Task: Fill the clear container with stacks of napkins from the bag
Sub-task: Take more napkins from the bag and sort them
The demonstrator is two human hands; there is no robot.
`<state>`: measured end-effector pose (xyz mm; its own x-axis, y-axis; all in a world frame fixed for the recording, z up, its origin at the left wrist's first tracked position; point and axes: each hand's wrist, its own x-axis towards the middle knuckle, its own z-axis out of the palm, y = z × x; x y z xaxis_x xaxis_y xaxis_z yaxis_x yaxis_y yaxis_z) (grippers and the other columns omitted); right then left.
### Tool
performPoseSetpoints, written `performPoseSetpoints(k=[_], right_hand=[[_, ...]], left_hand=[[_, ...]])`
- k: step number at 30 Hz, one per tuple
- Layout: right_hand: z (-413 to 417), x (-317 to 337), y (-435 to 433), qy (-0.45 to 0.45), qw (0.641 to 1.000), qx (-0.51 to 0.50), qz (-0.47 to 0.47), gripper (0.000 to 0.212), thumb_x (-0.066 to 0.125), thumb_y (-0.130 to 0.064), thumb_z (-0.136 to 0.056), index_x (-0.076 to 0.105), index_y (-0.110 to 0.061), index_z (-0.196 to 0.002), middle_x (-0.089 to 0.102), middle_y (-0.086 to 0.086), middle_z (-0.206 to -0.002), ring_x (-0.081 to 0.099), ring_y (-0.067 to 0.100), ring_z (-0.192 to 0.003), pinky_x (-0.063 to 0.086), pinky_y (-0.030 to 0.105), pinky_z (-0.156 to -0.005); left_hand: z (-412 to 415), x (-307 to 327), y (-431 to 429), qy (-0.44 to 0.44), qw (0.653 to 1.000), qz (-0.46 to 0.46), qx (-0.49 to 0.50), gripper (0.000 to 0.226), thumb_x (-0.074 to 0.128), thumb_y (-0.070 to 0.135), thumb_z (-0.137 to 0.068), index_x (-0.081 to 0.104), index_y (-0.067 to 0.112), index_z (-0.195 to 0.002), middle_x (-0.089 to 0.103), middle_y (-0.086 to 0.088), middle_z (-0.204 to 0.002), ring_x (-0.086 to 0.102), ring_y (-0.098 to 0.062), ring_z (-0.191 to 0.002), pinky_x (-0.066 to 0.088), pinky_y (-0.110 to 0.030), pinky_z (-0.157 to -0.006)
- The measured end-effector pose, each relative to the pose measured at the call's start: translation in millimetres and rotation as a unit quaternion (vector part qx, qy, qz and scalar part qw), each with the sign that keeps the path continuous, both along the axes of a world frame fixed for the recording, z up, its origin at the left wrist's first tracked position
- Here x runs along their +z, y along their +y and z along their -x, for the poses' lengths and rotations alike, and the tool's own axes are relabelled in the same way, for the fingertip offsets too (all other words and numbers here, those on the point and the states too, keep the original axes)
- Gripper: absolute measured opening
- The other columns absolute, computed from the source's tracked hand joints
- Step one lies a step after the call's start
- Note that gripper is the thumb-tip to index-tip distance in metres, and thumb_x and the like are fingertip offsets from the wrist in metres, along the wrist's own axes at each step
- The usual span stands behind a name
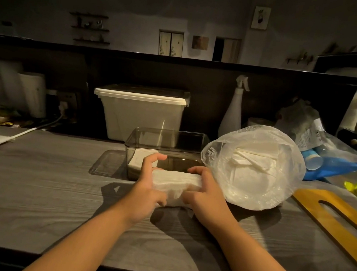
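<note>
Napkins [174, 183], a thick white stack, are clamped from both ends right at the near wall of the clear container [167, 132]: left hand [147, 188] curled round the left end, right hand [208, 192] curled round the right, both gripping tight! Crowding in just beside the container on the right is the open plastic bag [254, 165] with more white napkins inside, while a white lidded bin [140, 112] and a spray bottle [233, 112] stand behind. A yellow slotted board [334, 216] lies farther right on the grey table [40, 177], and a clear lid [108, 163] lies flat at the container's left.
</note>
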<state>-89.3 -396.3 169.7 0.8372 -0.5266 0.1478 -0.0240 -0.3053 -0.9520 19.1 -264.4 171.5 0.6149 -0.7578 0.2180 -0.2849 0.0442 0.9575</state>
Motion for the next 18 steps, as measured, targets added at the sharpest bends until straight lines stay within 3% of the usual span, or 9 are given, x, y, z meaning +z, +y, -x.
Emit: performPoseSetpoints(k=[4, 6, 12, 18], right_hand=[[0.4, -0.7, -0.6, 0.013, 1.0, 0.006, 0.018, 0.054, 0.062, -0.002, -0.079, 0.046, -0.036, -0.118, 0.051, -0.005, -0.113, 0.058, 0.019, -0.101, 0.047, 0.022, -0.068], [-0.6, -1.9, -1.7, 0.014, 1.0, -0.012, 0.024, 0.052, 0.062, -0.003, -0.079, 0.047, -0.038, -0.114, 0.053, -0.005, -0.11, 0.059, 0.02, -0.099, 0.049, 0.024, -0.068], [7.0, -4.2, -6.6, 0.023, 0.997, -0.054, 0.057, 0.046, 0.069, -0.006, -0.078, 0.053, -0.038, -0.106, 0.065, -0.011, -0.104, 0.065, 0.007, -0.096, 0.058, 0.031, -0.083], [10.4, 0.2, -2.4, 0.048, 0.993, -0.062, 0.085, 0.03, 0.065, -0.014, -0.084, 0.054, -0.039, -0.097, 0.064, -0.015, -0.103, 0.061, 0.006, -0.098, 0.056, 0.037, -0.091]], left_hand=[[-2.7, 0.2, 0.5, -0.005, 1.0, 0.003, 0.029, 0.088, 0.052, -0.023, -0.079, 0.031, 0.046, -0.128, 0.048, -0.015, -0.12, 0.058, -0.03, -0.101, 0.056, -0.024, -0.069], [-5.4, -1.5, 1.5, -0.014, 0.999, 0.003, 0.049, 0.086, 0.054, -0.021, -0.08, 0.032, 0.05, -0.122, 0.051, -0.015, -0.119, 0.06, -0.027, -0.093, 0.052, -0.021, -0.064], [-4.4, -2.2, 9.8, -0.045, 0.997, -0.017, 0.061, 0.082, 0.065, -0.017, -0.08, 0.035, 0.044, -0.126, 0.06, -0.007, -0.112, 0.066, -0.016, -0.081, 0.053, -0.02, -0.063], [-8.3, -1.7, 19.0, -0.023, 0.996, -0.035, 0.075, 0.065, 0.067, -0.012, -0.083, 0.044, 0.037, -0.12, 0.069, 0.001, -0.11, 0.067, -0.02, -0.099, 0.06, -0.031, -0.074]])
